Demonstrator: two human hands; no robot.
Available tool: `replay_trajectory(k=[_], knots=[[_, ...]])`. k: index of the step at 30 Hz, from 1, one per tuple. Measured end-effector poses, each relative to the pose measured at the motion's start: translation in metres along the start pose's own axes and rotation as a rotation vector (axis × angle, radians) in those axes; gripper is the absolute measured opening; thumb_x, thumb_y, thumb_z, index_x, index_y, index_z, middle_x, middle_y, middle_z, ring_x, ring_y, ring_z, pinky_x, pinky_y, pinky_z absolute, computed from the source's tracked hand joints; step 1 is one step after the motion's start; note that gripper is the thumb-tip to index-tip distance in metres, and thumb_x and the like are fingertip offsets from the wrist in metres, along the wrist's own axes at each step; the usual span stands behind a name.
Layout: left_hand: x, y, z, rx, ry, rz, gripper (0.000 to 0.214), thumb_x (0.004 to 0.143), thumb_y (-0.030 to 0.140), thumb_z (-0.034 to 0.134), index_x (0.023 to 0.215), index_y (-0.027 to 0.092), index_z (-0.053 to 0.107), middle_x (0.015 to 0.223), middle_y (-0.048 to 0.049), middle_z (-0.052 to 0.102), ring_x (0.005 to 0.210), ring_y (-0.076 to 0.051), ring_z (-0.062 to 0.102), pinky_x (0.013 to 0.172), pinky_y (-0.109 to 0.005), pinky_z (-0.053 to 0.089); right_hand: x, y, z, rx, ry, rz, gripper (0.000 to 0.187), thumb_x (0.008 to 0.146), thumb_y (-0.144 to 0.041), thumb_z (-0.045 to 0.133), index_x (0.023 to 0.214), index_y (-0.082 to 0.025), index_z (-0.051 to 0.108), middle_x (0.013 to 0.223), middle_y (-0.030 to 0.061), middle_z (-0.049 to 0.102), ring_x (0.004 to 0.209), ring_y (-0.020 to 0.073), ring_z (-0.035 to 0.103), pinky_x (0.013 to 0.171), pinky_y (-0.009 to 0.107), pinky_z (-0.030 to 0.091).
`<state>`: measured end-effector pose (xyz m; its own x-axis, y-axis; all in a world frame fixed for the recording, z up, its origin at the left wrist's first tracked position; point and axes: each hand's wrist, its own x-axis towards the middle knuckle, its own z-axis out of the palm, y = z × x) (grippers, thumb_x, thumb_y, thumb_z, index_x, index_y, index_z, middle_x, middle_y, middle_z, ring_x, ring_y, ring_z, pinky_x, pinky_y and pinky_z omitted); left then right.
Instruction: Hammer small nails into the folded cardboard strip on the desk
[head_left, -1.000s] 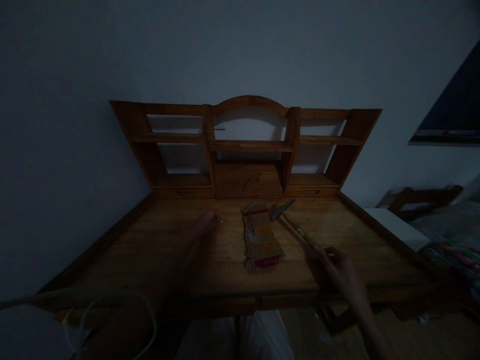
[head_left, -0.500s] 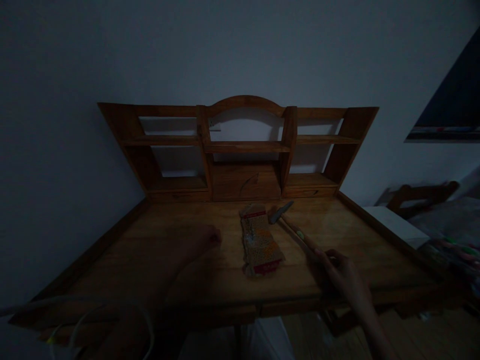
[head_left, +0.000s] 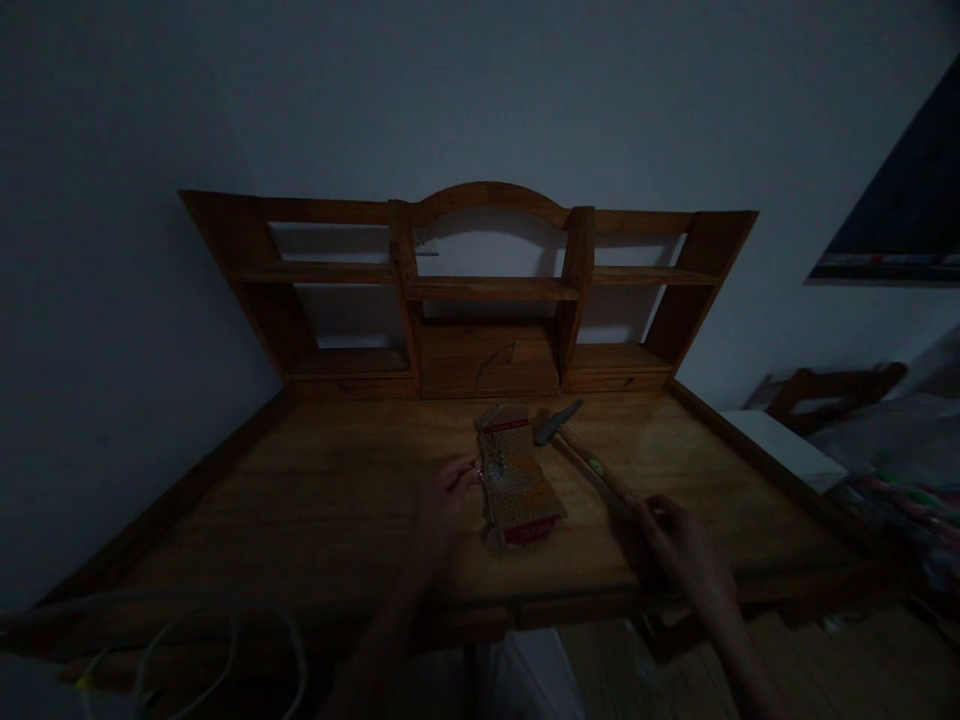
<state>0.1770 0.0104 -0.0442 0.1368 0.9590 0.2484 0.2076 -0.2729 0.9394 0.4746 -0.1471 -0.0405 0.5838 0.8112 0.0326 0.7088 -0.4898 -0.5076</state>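
A torn piece of cardboard (head_left: pixel 525 487) with red bands and a speckled print lies flat on the wooden desk (head_left: pixel 330 480). At its left edge, my left hand (head_left: pixel 442 500) has thumb and fingers pinched together; a small shiny spot shows at the fingertips, too small and dark to name. My right hand (head_left: pixel 679 545) is wrapped around the end of the wooden handle of a hammer (head_left: pixel 589 458). The hammer's dark metal head rests near the cardboard's upper right corner, beside it.
A wooden shelf unit (head_left: pixel 491 288) stands along the back of the desk against the wall. Pale cables (head_left: pixel 225 607) loop at the lower left. On the right are a white surface (head_left: pixel 784 450) and a wooden chair back (head_left: pixel 836 393). The room is dim.
My left hand has moved right and reached the cardboard's left edge. My right hand still holds the hammer in nearly the same place. The view has shifted slightly.
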Motion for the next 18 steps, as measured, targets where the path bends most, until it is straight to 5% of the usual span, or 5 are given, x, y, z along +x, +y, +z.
replay_trajectory(k=[6, 18], knots=[[-0.004, -0.015, 0.041, -0.088, 0.111, -0.016, 0.017, 0.077, 0.026, 0.066, 0.090, 0.017, 0.071, 0.086, -0.0062, 0.075, 0.079, -0.018, 0.070, 0.074, -0.028, 0.056, 0.000, -0.001, -0.001, 0.003, -0.011, -0.013, 0.045, 0.086, -0.060, 0.038, 0.095, -0.026, 0.065, 0.091, 0.0061, 0.073, 0.087, 0.0266, 0.069, 0.064, 0.031, 0.043], [-0.011, -0.017, 0.044, 0.017, 0.016, 0.073, 0.019, 0.083, 0.035, 0.062, 0.085, 0.019, 0.071, 0.087, -0.0032, 0.074, 0.079, -0.018, 0.069, 0.071, -0.026, 0.053, 0.000, -0.001, 0.000, -0.032, -0.007, 0.005, 0.046, 0.087, -0.064, 0.037, 0.095, -0.028, 0.063, 0.088, 0.0048, 0.073, 0.087, 0.0273, 0.068, 0.065, 0.031, 0.042]])
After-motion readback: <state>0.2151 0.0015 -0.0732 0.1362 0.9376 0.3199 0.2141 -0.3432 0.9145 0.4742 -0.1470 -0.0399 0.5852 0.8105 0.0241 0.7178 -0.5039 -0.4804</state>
